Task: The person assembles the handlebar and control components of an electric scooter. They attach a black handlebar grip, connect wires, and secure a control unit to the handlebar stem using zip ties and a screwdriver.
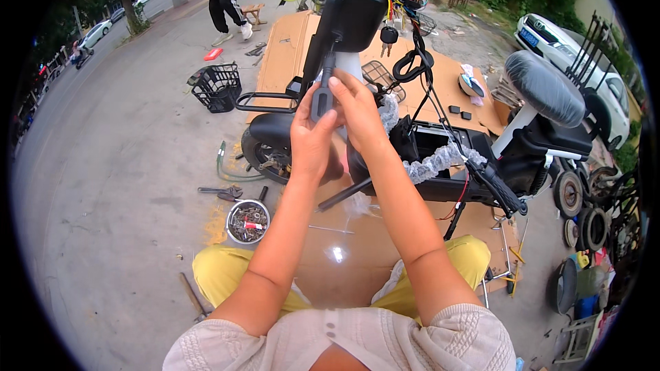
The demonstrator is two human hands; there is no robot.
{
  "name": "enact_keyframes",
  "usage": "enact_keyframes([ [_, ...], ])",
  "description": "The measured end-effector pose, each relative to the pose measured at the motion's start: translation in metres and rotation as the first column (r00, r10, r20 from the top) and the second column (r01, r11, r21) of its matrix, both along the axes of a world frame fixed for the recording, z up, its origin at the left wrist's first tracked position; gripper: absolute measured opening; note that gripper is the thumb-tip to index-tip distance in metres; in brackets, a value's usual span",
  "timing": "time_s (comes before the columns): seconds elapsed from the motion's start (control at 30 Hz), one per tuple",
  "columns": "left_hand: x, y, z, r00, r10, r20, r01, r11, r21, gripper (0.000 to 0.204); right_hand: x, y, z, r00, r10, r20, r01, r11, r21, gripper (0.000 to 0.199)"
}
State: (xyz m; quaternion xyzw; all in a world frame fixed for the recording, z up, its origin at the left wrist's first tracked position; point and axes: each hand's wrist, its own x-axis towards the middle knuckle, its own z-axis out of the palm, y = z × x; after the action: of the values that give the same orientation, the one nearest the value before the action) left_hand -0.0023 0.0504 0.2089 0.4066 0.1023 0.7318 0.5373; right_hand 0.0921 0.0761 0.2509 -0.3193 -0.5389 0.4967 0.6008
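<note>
Left hand [311, 139] is pinching the near left side of a dark grey, elongated plastic piece with an oblong loop [323, 91], which sits right between both hands. Its long axis points away from the body, far end tipping slightly right. Right hand [360, 114] pinches the right side, thumb higher up, so honestly neither's nearer. Black rounded-rectangle panel [364, 17] is just beyond.

held part [322, 104]: dark grey | trousers [218, 271]: yellow | knit top [450, 343]: cream, cable-patterned | crate [218, 91]: black | cardboard [283, 45]: tan
</note>
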Motion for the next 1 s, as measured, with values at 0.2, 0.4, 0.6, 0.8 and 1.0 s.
enact_keyframes([
  [0.2, -0.003, -0.003, 0.006, 0.897, 0.310, -0.316, -0.278, 0.950, 0.142, 0.058, -0.005, 0.012, 0.006, 0.989, 0.095, -0.115, -0.099, 0.995, -0.029, 0.032],
  [0.4, -0.011, -0.002, -0.006, 0.716, 0.461, -0.524, -0.431, 0.883, 0.188, 0.054, 0.000, 0.016, 0.016, 0.967, 0.145, -0.212, -0.181, 0.969, -0.166, 0.027],
  [0.6, -0.006, -0.007, -0.001, 0.479, 0.681, -0.554, -0.607, 0.713, 0.351, 0.044, 0.012, 0.045, 0.016, 0.944, 0.181, -0.276, -0.232, 0.959, -0.163, 0.028],
  [0.8, -0.010, -0.007, 0.000, 0.227, 0.779, -0.585, -0.631, 0.575, 0.521, 0.046, 0.014, 0.052, 0.015, 0.919, 0.241, -0.313, -0.300, 0.941, -0.158, 0.029],
  [1.0, -0.005, -0.005, -0.003, 0.408, 0.733, -0.544, -0.632, 0.657, 0.411, 0.049, 0.009, 0.056, 0.011, 0.919, 0.222, -0.325, -0.281, 0.948, -0.149, 0.030],
])
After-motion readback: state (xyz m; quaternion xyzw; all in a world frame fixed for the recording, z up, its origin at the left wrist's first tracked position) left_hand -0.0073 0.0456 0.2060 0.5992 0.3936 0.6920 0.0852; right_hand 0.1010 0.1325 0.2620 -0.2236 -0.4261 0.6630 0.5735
